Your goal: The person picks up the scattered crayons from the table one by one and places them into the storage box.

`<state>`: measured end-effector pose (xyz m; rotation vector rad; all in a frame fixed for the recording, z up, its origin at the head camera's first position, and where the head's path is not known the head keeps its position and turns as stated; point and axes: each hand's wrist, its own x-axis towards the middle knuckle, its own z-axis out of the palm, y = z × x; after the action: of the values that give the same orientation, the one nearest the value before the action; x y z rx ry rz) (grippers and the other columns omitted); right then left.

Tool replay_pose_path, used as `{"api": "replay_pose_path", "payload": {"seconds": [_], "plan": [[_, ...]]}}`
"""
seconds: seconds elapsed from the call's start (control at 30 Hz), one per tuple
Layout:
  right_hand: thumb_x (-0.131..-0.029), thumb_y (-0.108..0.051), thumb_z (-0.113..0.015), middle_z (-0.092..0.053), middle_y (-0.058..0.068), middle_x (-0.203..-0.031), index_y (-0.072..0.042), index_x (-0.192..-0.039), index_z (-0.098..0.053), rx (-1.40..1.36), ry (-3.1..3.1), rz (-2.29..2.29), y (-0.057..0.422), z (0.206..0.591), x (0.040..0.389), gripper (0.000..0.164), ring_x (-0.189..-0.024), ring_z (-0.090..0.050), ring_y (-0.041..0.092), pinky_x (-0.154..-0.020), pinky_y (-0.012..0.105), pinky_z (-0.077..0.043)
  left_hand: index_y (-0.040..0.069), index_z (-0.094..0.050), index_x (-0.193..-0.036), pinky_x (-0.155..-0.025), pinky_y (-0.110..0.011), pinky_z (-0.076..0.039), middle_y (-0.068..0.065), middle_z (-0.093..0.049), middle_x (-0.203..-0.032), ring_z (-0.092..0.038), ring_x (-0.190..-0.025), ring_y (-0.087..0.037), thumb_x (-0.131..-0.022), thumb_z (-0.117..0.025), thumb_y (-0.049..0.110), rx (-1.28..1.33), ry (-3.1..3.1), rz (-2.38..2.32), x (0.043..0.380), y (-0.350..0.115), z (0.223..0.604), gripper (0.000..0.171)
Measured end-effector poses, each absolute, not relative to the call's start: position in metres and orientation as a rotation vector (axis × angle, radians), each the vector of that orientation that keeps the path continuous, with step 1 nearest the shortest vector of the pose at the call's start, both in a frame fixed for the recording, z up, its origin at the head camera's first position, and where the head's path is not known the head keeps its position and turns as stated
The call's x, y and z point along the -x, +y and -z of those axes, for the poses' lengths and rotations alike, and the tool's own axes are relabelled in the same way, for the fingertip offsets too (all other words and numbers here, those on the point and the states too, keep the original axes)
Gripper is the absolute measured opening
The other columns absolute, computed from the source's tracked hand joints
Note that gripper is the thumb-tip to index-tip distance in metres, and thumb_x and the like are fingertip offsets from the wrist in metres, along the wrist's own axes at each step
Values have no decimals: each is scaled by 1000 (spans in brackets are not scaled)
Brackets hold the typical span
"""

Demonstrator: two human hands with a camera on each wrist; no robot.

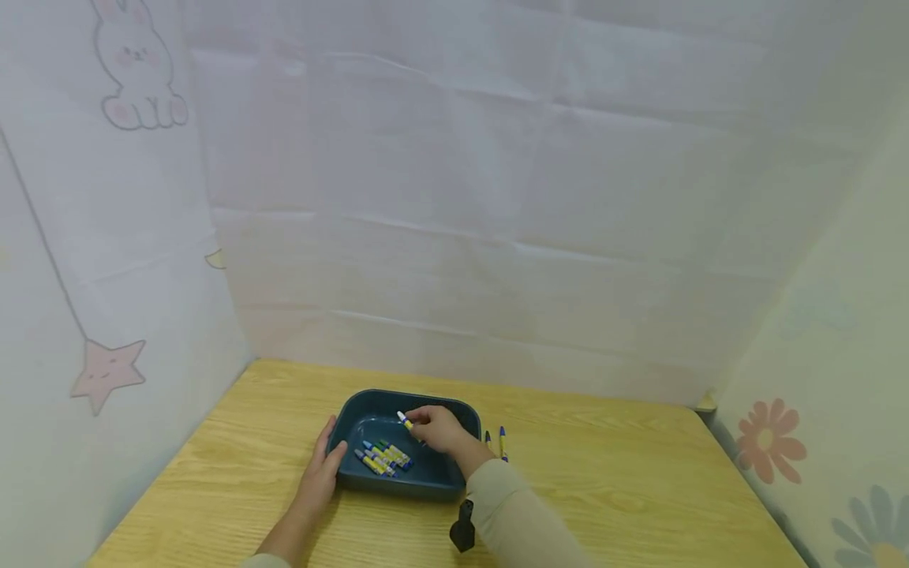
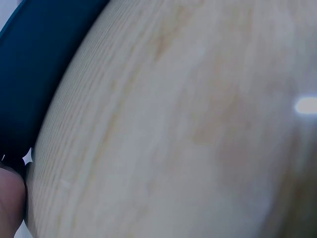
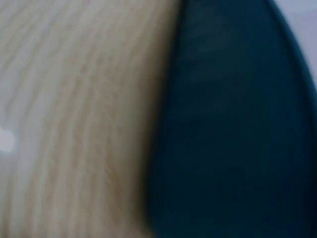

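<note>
A dark blue tray [image 1: 398, 487] with rounded corners stands on the wooden table. My left hand [image 1: 318, 473] holds it by the left side, thumb at the rim and fingers along the outer wall. Over the tray's right part, my right hand [image 1: 439, 431] pinches a white-tipped crayon [image 1: 405, 420] with a yellow wrapper. Several crayons [image 1: 384, 457] lie in a loose group on the tray floor, lower left. The tray's outer wall also fills part of the left wrist view [image 2: 39, 64] and the right wrist view [image 3: 223, 124], where the right hand does not show.
Two more crayons, one blue-tipped [image 1: 503, 443] and one dark-tipped [image 1: 488, 438], lie on the table [image 1: 611, 489] right of the tray. A black device [image 1: 462, 528] hangs by the right sleeve. Pale printed sheets [image 1: 454, 197] enclose the table's back and sides.
</note>
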<state>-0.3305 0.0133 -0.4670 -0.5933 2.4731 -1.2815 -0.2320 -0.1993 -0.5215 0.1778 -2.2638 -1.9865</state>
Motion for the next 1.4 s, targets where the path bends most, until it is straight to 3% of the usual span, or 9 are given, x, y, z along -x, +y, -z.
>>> {"api": "replay_pose_path", "payload": {"seconds": [0.4, 0.67, 1.17, 1.4], "plan": [[-92, -4, -61, -60, 3, -83, -3, -115, -71, 637, 2572, 1086, -11, 488, 326, 25, -66, -46, 12, -59, 26, -39, 13, -7, -159, -118, -66, -3, -17, -4, -165, 0, -150, -45, -106, -39, 31, -179, -2248, 2023, 236, -196, 525, 64], [-94, -7, -60, -70, 11, -109, -4, -112, -72, 625, 2602, 1025, -15, 488, 325, 22, -81, -58, 16, -70, 35, -50, 12, -7, -159, -118, -66, -4, -18, -5, -165, -1, -150, -45, -106, -39, 30, -155, -2238, 2011, 236, -197, 524, 64], [-94, -12, -62, -68, 15, -115, -2, -117, -69, 615, 2580, 1069, -6, 476, 324, 27, -103, -65, 29, -86, 47, -55, 14, -5, -159, -117, -68, -4, -20, -4, -165, -1, -149, -47, -105, -38, 32, -179, -2261, 1993, 234, -201, 524, 66], [-96, -15, -60, -66, 14, -118, -4, -123, -66, 571, 2589, 1156, 18, 464, 332, 30, -106, -63, 30, -87, 47, -55, 15, -4, -159, -116, -69, -4, -21, -4, -164, -1, -149, -48, -105, -38, 33, -196, -2296, 1976, 234, -202, 525, 66]]}}
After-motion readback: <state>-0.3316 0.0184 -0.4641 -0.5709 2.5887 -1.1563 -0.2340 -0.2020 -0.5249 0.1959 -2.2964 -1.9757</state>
